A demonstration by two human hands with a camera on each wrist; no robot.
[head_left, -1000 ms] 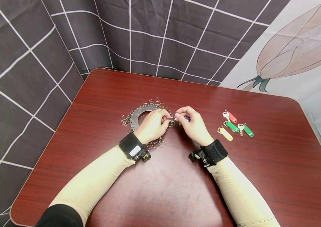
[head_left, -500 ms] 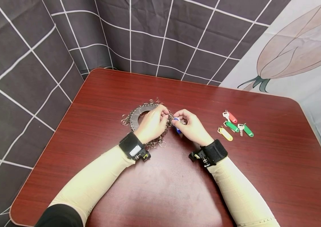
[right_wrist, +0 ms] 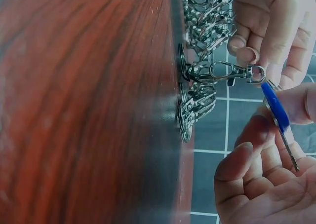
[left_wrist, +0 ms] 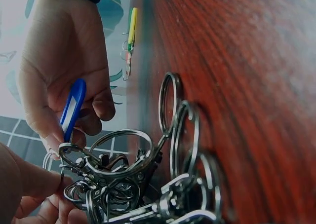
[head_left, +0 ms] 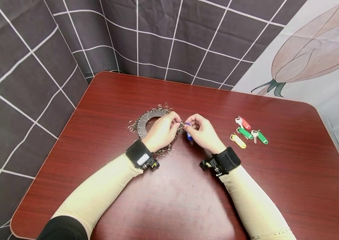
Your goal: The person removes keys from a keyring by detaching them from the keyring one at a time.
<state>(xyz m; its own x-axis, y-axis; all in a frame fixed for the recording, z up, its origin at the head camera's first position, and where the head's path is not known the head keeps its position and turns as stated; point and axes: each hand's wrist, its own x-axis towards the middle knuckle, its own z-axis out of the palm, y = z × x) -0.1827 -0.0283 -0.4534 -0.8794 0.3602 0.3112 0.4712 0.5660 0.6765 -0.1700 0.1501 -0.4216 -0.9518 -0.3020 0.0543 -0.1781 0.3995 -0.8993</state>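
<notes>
A round grey metal plate (head_left: 142, 126), hung all around with clasps and split rings, lies under my left hand (head_left: 161, 131). That hand's thumb and fingers pinch a split ring at the plate's right side; in the right wrist view a swivel clasp (right_wrist: 232, 73) hangs by it. Facing it, my right hand (head_left: 203, 132) pinches a blue key tag (right_wrist: 277, 108), and a key (right_wrist: 290, 150) hangs along the tag. The tag's end is right at the ring, both hands' fingertips close together. In the left wrist view, several bare rings (left_wrist: 170, 103) crowd below the fingers.
To the right on the reddish-brown table (head_left: 277, 166) lie a red key tag (head_left: 245, 123), two green key tags (head_left: 262, 137) and a yellow key tag (head_left: 238, 141), with keys. A dark grid-patterned cloth (head_left: 157, 40) hangs behind the table.
The blue tag has turned in my right hand and now hangs downward below the fingertips. My left hand has stayed at the plate's right side, its fingers shifting slightly.
</notes>
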